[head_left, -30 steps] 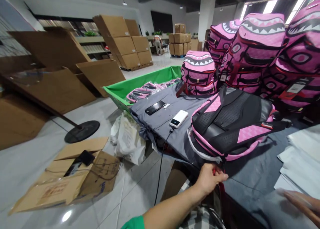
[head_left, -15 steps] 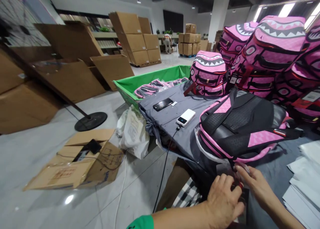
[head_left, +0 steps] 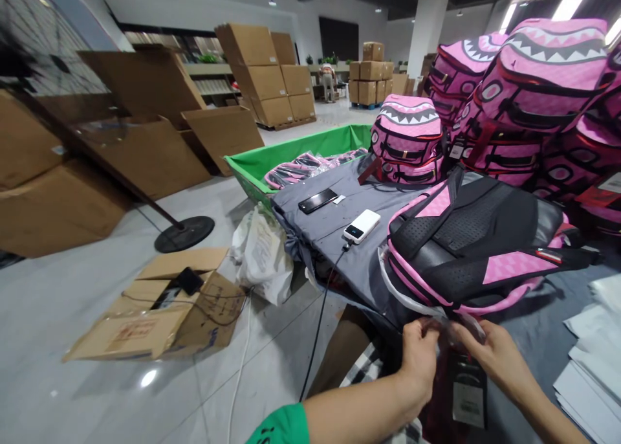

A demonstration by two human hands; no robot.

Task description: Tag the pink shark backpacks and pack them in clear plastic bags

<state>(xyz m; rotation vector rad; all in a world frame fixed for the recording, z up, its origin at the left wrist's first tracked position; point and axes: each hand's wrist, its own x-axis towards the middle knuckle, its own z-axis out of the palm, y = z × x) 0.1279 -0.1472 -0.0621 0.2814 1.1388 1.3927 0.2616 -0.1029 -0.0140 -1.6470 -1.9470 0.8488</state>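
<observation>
A pink and black backpack (head_left: pixel 460 243) lies on the grey-covered table, its shoulder straps facing up. A whitish plastic edge (head_left: pixel 395 288) curves along its near left side. Just below the backpack's near end, my left hand (head_left: pixel 420 356) is closed in a pinch on thin clear plastic. My right hand (head_left: pixel 497 353) pinches the plastic too, a short way to the right, close to the pink piping. Under and between the hands hangs a dark red piece with a tag that carries a white label (head_left: pixel 468 402). The fingertips are partly hidden by plastic.
Several pink shark-mouth backpacks (head_left: pixel 548 75) are piled behind. A white power bank (head_left: pixel 361 226) with a cable and a black phone (head_left: pixel 317 200) lie on the left. White sheets (head_left: pixel 592 360) are at right. A green bin (head_left: pixel 301 145), an open carton (head_left: pixel 194 321) and a fan base (head_left: pixel 184 234) stand beyond.
My left hand has moved up and left, from over the red piece to the plastic at the backpack's end. The white-labelled tag has come into view. The view has shifted slightly.
</observation>
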